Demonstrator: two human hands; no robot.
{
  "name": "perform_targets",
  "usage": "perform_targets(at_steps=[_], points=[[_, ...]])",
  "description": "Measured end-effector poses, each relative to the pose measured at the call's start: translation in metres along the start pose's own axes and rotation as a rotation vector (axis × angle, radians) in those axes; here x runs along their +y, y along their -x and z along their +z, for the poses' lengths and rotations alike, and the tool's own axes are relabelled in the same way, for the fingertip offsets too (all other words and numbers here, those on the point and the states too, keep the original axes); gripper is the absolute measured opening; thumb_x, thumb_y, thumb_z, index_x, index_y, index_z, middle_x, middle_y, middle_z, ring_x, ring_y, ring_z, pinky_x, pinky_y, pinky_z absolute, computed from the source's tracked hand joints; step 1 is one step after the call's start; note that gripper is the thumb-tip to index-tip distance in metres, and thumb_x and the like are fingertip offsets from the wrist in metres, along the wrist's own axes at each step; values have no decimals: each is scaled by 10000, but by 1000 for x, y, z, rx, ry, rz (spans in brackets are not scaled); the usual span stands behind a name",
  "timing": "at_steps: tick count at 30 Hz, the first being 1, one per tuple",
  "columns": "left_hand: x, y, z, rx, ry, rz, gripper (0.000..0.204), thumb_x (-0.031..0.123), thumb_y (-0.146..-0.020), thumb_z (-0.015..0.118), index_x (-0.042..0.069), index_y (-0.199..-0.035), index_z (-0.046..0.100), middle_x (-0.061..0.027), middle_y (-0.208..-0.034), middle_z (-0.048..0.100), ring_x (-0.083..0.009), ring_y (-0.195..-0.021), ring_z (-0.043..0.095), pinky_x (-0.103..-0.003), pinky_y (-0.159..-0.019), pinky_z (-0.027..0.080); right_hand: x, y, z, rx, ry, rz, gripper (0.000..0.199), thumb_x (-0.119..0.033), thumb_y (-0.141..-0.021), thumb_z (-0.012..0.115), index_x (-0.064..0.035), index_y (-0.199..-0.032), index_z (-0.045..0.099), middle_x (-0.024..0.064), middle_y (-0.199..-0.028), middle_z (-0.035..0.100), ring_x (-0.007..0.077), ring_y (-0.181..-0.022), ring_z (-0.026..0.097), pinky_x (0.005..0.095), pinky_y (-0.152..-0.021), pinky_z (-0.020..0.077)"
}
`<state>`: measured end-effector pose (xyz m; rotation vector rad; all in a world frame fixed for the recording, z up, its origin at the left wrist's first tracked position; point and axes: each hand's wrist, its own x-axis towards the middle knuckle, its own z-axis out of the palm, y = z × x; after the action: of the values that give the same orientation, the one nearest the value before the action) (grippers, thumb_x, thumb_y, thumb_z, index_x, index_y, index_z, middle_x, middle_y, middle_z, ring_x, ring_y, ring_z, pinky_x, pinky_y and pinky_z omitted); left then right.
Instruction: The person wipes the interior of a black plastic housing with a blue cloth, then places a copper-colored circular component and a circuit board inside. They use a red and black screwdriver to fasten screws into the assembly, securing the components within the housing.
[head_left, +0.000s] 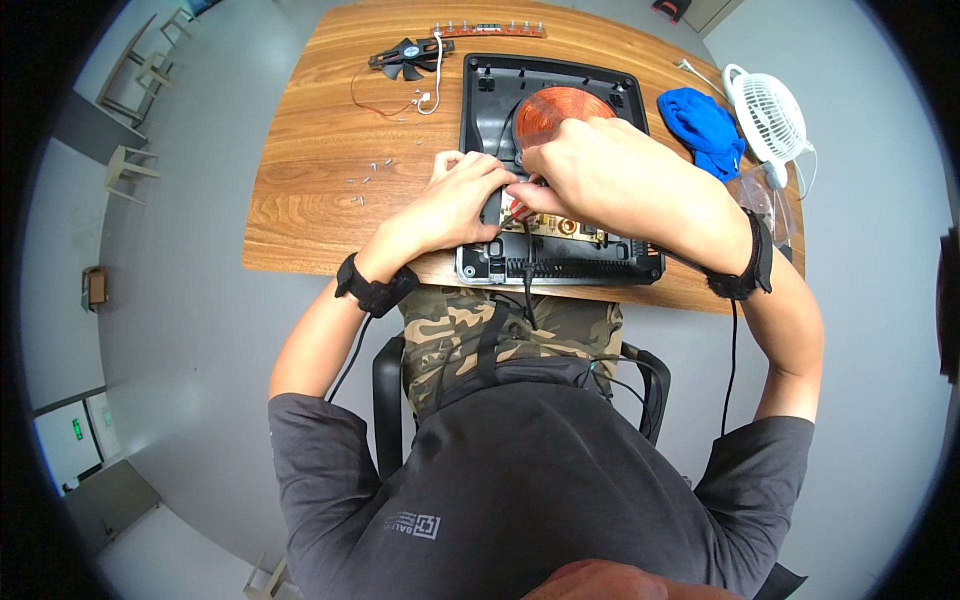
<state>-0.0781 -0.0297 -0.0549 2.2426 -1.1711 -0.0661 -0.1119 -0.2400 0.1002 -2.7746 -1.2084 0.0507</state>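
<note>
An opened black appliance housing (560,262) lies on the wooden table (310,190), with a copper coil disc (552,108) and a circuit board inside. My left hand (455,200) rests on the housing's left part, fingers curled against the board. My right hand (600,170) reaches over the coil, fingertips pinched on a small part of the board beside the left hand. What the fingers grip is hidden.
A black cooling fan (405,57) with red and white wires lies at the back left. Small screws (365,175) are scattered on the wood. A narrow strip board (488,30) lies at the far edge. A blue cloth (705,125) and a white desk fan (768,115) sit at the right.
</note>
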Motion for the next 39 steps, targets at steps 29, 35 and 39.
perform_targets(at_steps=[29, 35, 39], points=[[-1, 0, 0, -14, -13, -1, 645, 156, -674, 820, 59, -1281, 624, -95, -1205, 601, -266, -1239, 523, -449, -1102, 295, -10, -5, -1, -103, 2, 74, 320, -312, -980, 644, 0, -1052, 629, 198, -864, 689, 363, -821, 714, 449, -705, 571], [3, 0, 0, -47, -25, -17, 621, 150, -678, 818, 64, -1259, 617, -124, -1178, 597, -290, -1202, 518, -454, -1101, 296, -14, 5, -23, -135, -69, -59, 363, -112, -922, 641, 12, -1253, 563, 240, -1106, 613, 379, -942, 710, 444, -785, 582], [-1, 1, 2, -25, -9, 1, 592, 142, -684, 814, 63, -1235, 611, -141, -1161, 594, -306, -1173, 522, -464, -1092, 300, -19, 4, -13, -61, -114, -113, 297, -122, -980, 615, 3, -1231, 518, 232, -1055, 605, 399, -896, 703, 454, -723, 557]])
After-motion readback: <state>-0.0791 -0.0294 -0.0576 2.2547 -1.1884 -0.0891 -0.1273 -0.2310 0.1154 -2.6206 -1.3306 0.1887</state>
